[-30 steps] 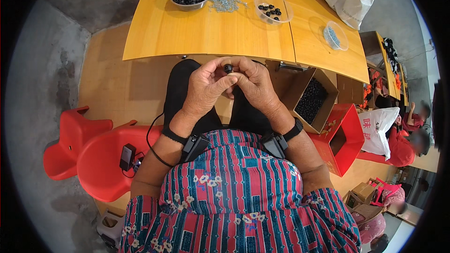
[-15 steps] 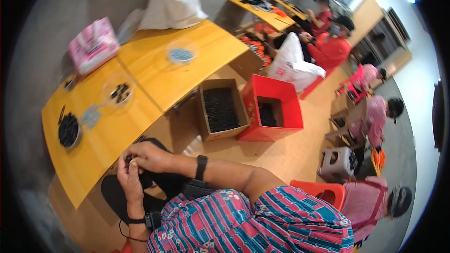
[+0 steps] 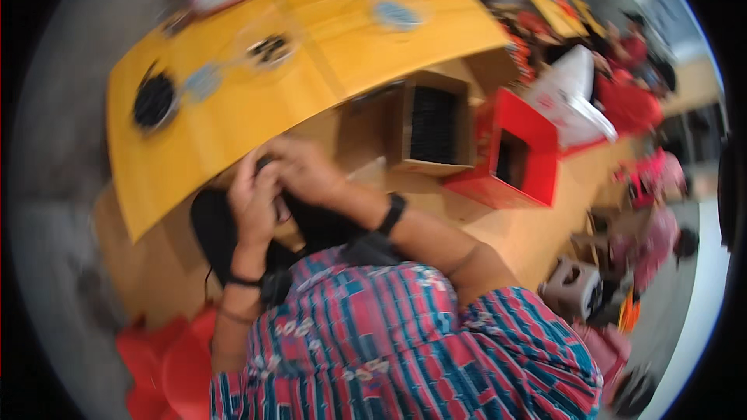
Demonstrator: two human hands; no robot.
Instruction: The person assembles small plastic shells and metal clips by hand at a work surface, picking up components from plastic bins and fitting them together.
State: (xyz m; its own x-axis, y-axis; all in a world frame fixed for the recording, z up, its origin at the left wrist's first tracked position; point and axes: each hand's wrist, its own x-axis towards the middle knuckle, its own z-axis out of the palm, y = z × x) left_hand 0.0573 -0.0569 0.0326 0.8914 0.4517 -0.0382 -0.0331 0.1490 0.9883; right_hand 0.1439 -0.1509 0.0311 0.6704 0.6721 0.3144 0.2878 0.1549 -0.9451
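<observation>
Above my lap, at the near edge of the yellow table (image 3: 210, 120), my two hands meet. My left hand (image 3: 253, 198) closes on a small black part (image 3: 264, 162), blurred and mostly covered by fingers. Against that same part press the fingers of my right hand (image 3: 307, 171); its exact kind does not show. On the table stand a bowl of black parts (image 3: 156, 101), a clear dish with a few dark pieces (image 3: 271, 49) and a dish of small blue pieces (image 3: 397, 15). A little blue heap (image 3: 204, 82) lies between the bowls.
Right of the table, a cardboard box (image 3: 433, 124) and a red box (image 3: 529, 148) hold black parts on the floor. White sacks (image 3: 572, 97) stand beyond. Red stools (image 3: 183, 369) are at lower left. Several people sit along the right; a grey stool (image 3: 572, 288) is near them.
The view has swung, so the table and boxes appear higher and farther right, with red stools now showing at lower left. Both hands still hold the small black part together.
</observation>
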